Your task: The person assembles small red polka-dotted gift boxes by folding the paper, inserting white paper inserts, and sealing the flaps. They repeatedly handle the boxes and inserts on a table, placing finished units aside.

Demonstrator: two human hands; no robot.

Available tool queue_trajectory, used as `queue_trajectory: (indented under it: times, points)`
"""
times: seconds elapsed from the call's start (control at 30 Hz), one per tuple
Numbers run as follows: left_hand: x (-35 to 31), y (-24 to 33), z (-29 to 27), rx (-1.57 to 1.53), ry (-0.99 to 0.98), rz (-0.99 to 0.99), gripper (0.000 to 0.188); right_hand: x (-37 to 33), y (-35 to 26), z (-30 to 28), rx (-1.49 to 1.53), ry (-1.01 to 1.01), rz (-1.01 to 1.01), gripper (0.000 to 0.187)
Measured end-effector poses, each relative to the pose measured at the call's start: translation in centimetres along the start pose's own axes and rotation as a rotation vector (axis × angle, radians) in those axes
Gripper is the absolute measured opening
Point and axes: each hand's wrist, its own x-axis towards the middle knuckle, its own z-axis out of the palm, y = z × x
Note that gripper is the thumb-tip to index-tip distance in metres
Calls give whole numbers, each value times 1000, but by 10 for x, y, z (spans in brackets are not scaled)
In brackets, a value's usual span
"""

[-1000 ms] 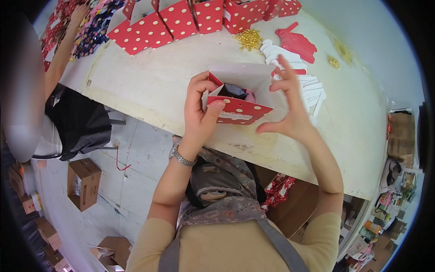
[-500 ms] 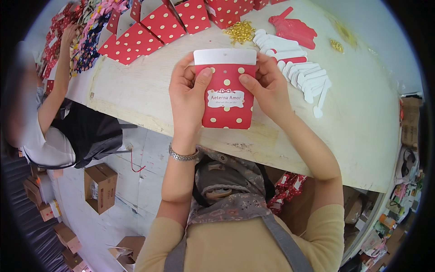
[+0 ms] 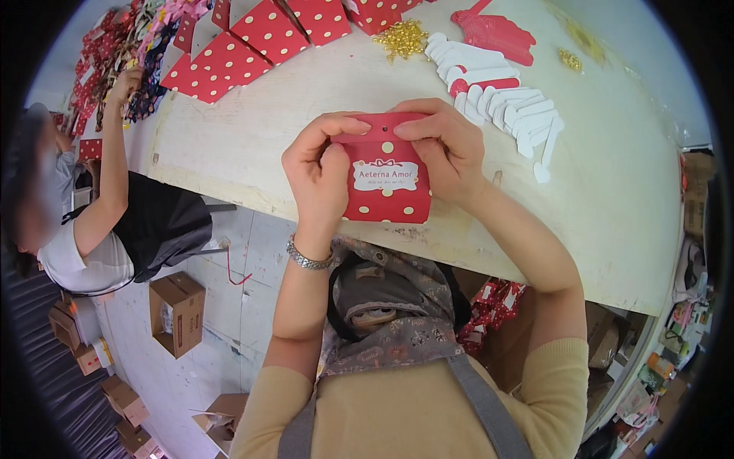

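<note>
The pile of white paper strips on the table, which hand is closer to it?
Right. The right hand holds the red polka-dot box just beside the white strips; the left hand grips the box's far side.

I see a long pale counter (image 3: 252, 145) running across my view, its surface scuffed and its near edge chipped. Below it lies a grey tiled floor (image 3: 229, 321), evenly lit. On the floor to my left stands 1 open brown cardboard box (image 3: 177, 312), with more cardboard boxes (image 3: 115, 382) strung along the lower left rim. A black chair (image 3: 164, 226) sits by the counter's left end, with a red cord (image 3: 233, 268) trailing on the tiles just beside it. Under the counter's right end, crowded shelves (image 3: 657, 359) hold small items too blurred to tell apart.
</note>
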Motion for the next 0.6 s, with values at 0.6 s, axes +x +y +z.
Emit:
queue_trajectory:
  times: [0.6]
  points:
    - [17, -10, 3, 444, 55, 175, 33, 1, -54, -10, -456, -133, 396, 27]
